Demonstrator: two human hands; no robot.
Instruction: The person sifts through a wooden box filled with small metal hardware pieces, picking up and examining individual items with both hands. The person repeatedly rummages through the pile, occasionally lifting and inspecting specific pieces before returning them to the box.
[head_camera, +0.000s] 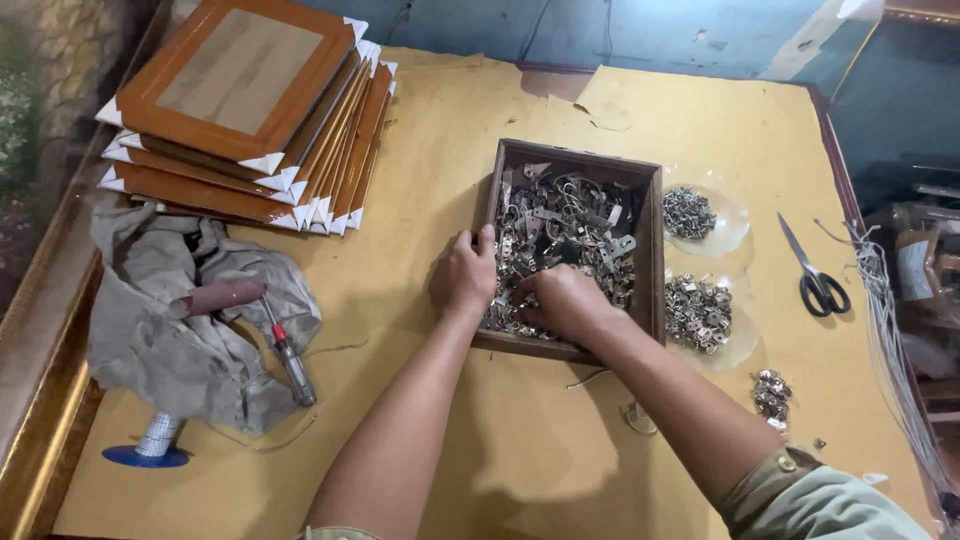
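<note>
Metal hangers (565, 235) filled a wooden tray (655, 250); left hand (463, 275) gripped its near-left rim, right hand (565, 300) curled closed inside, sorting; contents hidden.

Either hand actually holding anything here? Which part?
Left hand grips the wooden tray by its left rim. Right hand is down among the metal hangers; whether it has pinched one cannot be told.

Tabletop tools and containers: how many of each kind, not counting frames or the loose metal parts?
Wooden box: 1
Clear dishes: 2
Scissors: 1
Screwdriver: 1
Total: 5
Left hand grips the box edge; right hand is in the box.
</note>
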